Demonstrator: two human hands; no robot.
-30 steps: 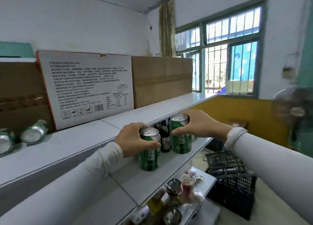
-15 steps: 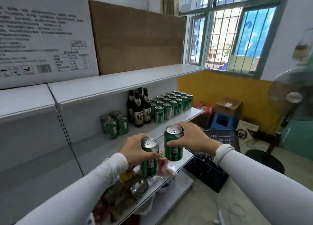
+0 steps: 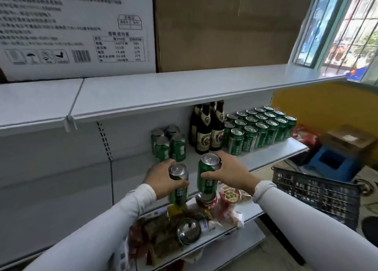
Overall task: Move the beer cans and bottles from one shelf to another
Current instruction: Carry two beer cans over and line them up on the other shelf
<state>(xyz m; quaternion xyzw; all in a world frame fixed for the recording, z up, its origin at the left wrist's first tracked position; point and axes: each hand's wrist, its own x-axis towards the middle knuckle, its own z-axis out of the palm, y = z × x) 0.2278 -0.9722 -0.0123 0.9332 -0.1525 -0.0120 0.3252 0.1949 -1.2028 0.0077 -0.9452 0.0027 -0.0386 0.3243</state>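
1. Left hand (image 3: 161, 176) grips one green can (image 3: 178, 186), which I have lowered from the top shelf (image 3: 184, 91) to the middle shelf's (image 3: 272, 155) front edge.
2. Right hand (image 3: 231, 173) clasps a second can (image 3: 207, 175) just beside it.
3. Four cans (image 3: 168, 143) near the back look like my placement spot.

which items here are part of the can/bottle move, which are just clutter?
Job: can in left hand; can in right hand; small can cluster; bottles; can block; middle shelf.
Clutter: crate; snack packets; cardboard boxes.
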